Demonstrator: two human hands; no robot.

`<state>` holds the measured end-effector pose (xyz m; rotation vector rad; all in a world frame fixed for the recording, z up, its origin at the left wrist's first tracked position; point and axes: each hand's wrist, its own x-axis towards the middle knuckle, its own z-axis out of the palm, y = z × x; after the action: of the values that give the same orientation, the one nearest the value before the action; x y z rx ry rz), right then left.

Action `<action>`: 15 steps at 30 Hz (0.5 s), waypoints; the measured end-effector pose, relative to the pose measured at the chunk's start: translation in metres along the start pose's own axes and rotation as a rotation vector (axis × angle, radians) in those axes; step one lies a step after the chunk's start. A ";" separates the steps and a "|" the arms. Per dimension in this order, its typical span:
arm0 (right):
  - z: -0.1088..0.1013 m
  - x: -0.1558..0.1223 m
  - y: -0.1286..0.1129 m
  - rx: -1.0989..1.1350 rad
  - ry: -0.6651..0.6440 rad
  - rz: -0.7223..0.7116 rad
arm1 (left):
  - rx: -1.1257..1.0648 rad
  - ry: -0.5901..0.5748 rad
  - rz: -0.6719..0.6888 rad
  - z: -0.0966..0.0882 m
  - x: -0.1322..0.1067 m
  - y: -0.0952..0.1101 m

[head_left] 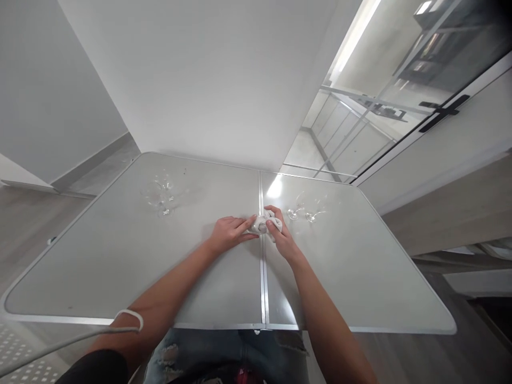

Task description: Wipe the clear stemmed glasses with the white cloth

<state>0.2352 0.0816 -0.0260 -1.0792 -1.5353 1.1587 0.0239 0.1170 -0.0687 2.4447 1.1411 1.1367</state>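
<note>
My left hand (229, 233) and my right hand (280, 234) meet over the middle seam of a grey folding table (120, 266). Both are closed around a small white cloth (264, 221) that is bunched up between them. The cloth seems to wrap something, but I cannot make out what. Two clear stemmed glasses (306, 210) stand just right of my right hand. A few more clear glasses (160, 194) stand at the far left of the table.
The table's far edge sits against a white wall (208, 80). A glass partition with a dark handle (442, 112) runs along the right. Wooden floor shows on both sides. A white cord (124, 325) lies at the table's near left edge.
</note>
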 end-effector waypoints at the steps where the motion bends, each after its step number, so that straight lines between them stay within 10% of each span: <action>1: -0.001 0.000 0.000 0.004 -0.013 -0.002 | -0.086 -0.022 -0.062 0.000 0.000 0.002; 10: -0.006 -0.005 -0.005 0.027 0.021 -0.164 | -1.268 -0.634 -0.687 -0.007 0.009 0.007; 15: -0.001 0.004 0.004 0.091 0.065 -0.077 | -1.276 -0.521 -0.700 -0.009 0.010 0.007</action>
<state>0.2362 0.0861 -0.0288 -0.9795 -1.4473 1.1201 0.0251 0.1184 -0.0541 1.0874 0.6343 0.5876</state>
